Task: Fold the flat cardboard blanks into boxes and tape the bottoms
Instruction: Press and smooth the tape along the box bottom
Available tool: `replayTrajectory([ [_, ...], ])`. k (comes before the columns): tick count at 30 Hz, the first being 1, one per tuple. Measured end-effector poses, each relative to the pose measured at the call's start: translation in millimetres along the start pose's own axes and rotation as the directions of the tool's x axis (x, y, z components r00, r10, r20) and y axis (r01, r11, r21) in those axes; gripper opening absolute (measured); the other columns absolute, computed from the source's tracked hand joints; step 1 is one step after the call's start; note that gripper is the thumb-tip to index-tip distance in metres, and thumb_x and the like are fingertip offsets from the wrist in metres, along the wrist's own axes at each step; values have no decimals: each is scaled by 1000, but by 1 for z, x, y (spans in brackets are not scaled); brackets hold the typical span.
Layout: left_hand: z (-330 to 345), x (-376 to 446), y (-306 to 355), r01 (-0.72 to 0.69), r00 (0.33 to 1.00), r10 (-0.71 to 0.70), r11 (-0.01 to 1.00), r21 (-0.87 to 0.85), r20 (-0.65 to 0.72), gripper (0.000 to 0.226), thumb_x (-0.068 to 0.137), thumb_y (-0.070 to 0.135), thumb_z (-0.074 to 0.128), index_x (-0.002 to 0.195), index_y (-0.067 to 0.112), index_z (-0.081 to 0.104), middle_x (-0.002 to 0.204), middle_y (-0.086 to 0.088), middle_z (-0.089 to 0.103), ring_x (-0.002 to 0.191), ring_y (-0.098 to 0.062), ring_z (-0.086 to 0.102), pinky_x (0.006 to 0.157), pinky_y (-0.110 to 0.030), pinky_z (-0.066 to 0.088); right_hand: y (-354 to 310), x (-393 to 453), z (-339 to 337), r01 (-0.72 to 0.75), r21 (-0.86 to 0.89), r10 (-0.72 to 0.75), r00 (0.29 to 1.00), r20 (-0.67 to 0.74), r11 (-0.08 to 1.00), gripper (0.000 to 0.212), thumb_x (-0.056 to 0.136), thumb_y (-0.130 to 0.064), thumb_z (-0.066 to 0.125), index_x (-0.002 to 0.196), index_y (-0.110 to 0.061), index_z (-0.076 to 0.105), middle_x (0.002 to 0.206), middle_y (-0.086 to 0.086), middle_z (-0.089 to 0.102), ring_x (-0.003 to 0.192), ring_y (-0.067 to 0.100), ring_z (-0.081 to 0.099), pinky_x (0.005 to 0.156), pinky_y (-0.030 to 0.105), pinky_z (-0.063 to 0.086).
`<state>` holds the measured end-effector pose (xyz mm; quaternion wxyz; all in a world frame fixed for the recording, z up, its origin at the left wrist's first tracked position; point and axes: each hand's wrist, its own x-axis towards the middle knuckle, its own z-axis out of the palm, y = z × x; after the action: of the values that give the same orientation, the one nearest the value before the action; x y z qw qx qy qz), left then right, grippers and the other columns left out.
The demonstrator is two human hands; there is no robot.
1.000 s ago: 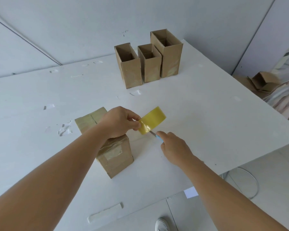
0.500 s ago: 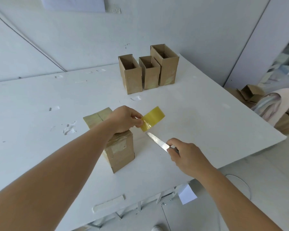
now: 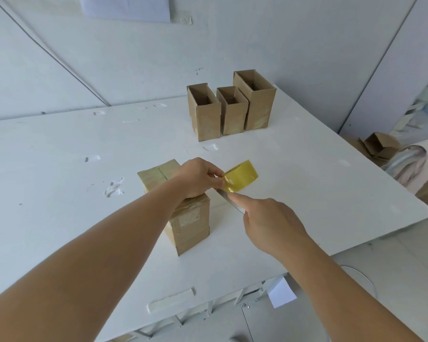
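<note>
A brown cardboard box (image 3: 188,223) stands bottom-up on the white table (image 3: 59,193), its flaps covered with tape. My left hand (image 3: 198,178) rests over the box's top right corner and pinches a yellow tape roll (image 3: 241,176) held just to the right of the box. My right hand (image 3: 272,223) grips a knife with a silver blade (image 3: 229,199), index finger laid along it. The blade tip sits right under the roll, at the strip of tape between roll and box.
Three open-topped folded boxes (image 3: 230,109) stand in a row at the table's far side near the wall. Scraps of tape (image 3: 113,188) stick to the tabletop. More cardboard (image 3: 378,146) lies on the floor to the right, past the table edge.
My right hand has brought the knife up and left, from a spot apart from the roll to right beneath it. My left hand and the roll have stayed put.
</note>
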<state>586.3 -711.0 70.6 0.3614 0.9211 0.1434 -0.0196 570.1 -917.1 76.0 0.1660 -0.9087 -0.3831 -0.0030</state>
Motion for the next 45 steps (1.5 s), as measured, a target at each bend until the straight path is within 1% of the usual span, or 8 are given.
replayTrajectory([
  [9,-1,1,-8,-45,999,45,992,-116,-9,10,76,31,69,80,38,74,67,19,68,56,6,53,72,-26,50,5,17,50,-56,-185,117,935,335,981,57,87,-4,41,137,-32,43,102,2,62,90,24,59,65,29,38],
  [14,2,2,-7,-55,998,54,989,-141,-6,6,77,34,70,81,38,73,66,20,68,56,7,53,69,-23,48,30,19,83,-169,-63,180,932,316,984,66,95,-12,35,147,-45,12,103,2,47,88,21,45,69,30,39],
  [17,2,3,-7,-45,999,44,988,-145,-14,6,78,35,70,83,37,73,67,19,69,57,6,53,73,-26,51,36,23,93,-133,47,121,973,197,990,51,98,-34,39,147,-35,24,123,1,51,109,24,45,91,33,40],
  [19,2,2,-7,-37,999,36,990,-137,-13,5,77,35,70,81,38,73,67,19,69,58,5,54,75,-29,51,24,27,89,-233,424,184,971,153,875,47,92,-47,48,135,-27,47,123,-10,56,118,15,48,94,26,39],
  [21,2,2,-5,-30,999,28,990,-135,-15,5,77,36,71,81,37,73,67,19,69,60,3,55,77,-30,52,4,34,80,-356,756,285,930,231,549,48,77,-61,53,113,-29,61,108,-23,61,106,-4,54,79,13,39],
  [27,3,2,-5,-5,1000,2,992,-129,-20,14,76,35,73,90,34,74,70,19,71,71,-2,66,80,-31,54,-31,59,76,-407,913,362,846,392,-35,24,71,-38,62,75,-15,58,75,3,57,76,20,54,74,35,43],
  [32,3,1,-6,-7,1000,2,979,-202,-25,8,76,33,74,83,36,72,69,17,71,65,5,63,73,-23,49,-41,66,80,-365,929,485,801,349,-65,19,79,-26,61,70,-12,52,67,6,40,69,22,37,64,35,31],
  [45,-4,-7,-3,-134,984,42,810,-570,-172,9,86,11,69,87,19,73,68,4,70,65,-6,61,68,-16,51,-42,65,92,-431,896,494,759,423,-106,17,81,-30,63,82,-15,58,75,3,59,75,18,56,67,32,44],
])
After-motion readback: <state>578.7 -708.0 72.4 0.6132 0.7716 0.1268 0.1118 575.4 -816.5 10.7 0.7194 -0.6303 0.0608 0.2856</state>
